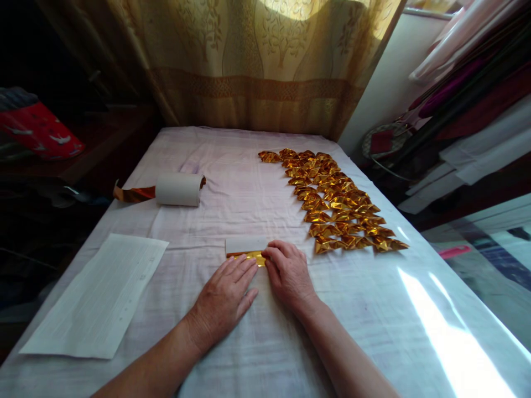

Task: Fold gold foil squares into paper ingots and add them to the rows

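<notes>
Where both hands press: gold-and-white folded foil paper (245,250), flat.

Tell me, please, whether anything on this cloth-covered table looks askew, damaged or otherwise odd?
Nothing looks damaged or spilled. The only loose bit is the roll: a crinkled gold foil tail trails off its left end near the table edge. The folded gold pieces lie in neat rows, and both hands press a gold-and-white sheet flat.

Near edge of the folded gold foil strip with white backing (245,250) hidden under the fingertips (271,255), both forearms cut off at the bottom edge, dark left-hand clutter too dim to tell.
</notes>
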The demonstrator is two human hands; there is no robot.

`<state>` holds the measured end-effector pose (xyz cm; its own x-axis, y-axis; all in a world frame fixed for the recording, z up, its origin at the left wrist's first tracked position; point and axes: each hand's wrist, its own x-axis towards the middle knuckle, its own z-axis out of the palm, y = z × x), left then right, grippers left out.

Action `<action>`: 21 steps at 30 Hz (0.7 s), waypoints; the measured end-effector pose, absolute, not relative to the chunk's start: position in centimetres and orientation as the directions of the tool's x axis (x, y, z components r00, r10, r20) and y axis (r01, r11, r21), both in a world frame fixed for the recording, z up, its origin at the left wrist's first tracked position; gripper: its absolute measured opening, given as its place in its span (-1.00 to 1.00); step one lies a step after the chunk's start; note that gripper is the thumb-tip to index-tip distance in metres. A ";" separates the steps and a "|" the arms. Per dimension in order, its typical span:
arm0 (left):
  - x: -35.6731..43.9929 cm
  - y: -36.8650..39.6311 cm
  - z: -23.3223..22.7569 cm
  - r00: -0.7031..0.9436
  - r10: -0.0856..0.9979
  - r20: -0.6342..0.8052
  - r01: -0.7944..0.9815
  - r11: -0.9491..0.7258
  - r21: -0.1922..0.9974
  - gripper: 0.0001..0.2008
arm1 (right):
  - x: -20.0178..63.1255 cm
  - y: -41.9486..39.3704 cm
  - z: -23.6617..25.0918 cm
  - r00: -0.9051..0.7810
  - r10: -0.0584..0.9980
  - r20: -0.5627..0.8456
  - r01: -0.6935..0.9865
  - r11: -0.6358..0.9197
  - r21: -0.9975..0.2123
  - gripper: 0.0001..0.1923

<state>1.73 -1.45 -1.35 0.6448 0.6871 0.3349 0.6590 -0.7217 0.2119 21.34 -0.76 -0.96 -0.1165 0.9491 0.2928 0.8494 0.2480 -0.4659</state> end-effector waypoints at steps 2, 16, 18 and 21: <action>1.5 -1.3 -1.3 0.649 0.681 0.338 0.650 -0.728 0.218 -0.60 | 21.3 -0.8 -1.0 -0.116 0.951 0.287 0.851 0.244 -0.465 -0.79; -3.6 -1.4 -1.2 0.615 0.699 0.364 0.683 -0.704 0.197 -0.63 | 21.5 -0.6 -1.1 -0.112 0.945 0.309 0.830 0.260 -0.494 -0.81; -3.7 -1.4 -1.3 0.614 0.694 0.377 0.685 -0.705 0.182 -0.64 | 21.6 -0.6 -1.2 -0.115 0.939 0.324 0.825 0.272 -0.495 -0.82; -3.5 -1.4 -1.3 0.605 0.691 0.396 0.691 -0.703 0.170 -0.64 | 21.6 -0.9 -1.0 -0.105 0.917 0.385 0.846 0.286 -0.450 -0.81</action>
<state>-3.47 -1.42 -1.32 0.6051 0.6908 0.3957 0.6910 -0.7026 0.1699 21.56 -0.88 -0.98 -0.1050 0.9170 0.3847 0.8461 0.2857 -0.4501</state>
